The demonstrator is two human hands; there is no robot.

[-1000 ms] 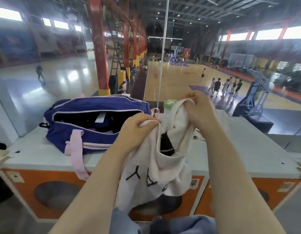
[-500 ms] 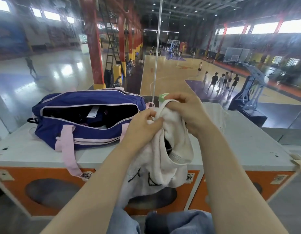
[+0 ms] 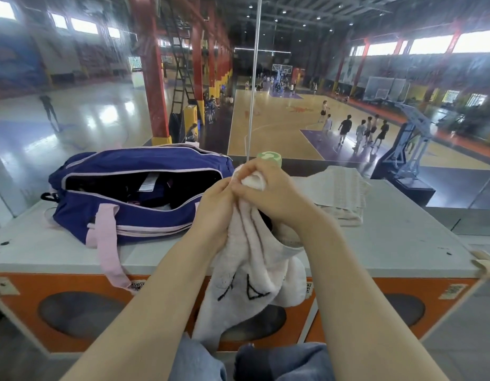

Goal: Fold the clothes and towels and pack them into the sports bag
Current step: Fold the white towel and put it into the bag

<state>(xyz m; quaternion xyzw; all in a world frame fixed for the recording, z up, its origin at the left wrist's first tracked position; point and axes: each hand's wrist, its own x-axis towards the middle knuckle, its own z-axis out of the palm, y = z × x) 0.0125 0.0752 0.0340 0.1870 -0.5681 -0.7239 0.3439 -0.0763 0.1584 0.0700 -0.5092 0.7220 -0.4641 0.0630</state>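
Under both hands runs a pale grey counter (image 3: 389,243) with an orange front. To the left of the left hand sits the blue sports bag (image 3: 133,193), its top zip open and dark things showing inside; a pink strap (image 3: 109,251) hangs from it over the counter edge. Beyond the right hand, a little to its right, a folded pale towel (image 3: 340,193) lies flat on the counter.

A white garment (image 3: 254,273) with black stitched lines hangs down from the two hands, in front of the counter's orange face, its lower end near the person's lap. The left hand (image 3: 215,213) is closed around the cloth just below its top edge, fingers curled into the fabric. The right hand (image 3: 268,193) touches the left and pinches the top edge of the same garment in a tight fist. Just behind the right hand's knuckles a green cap (image 3: 269,156) peeks out; what it belongs to is hidden.
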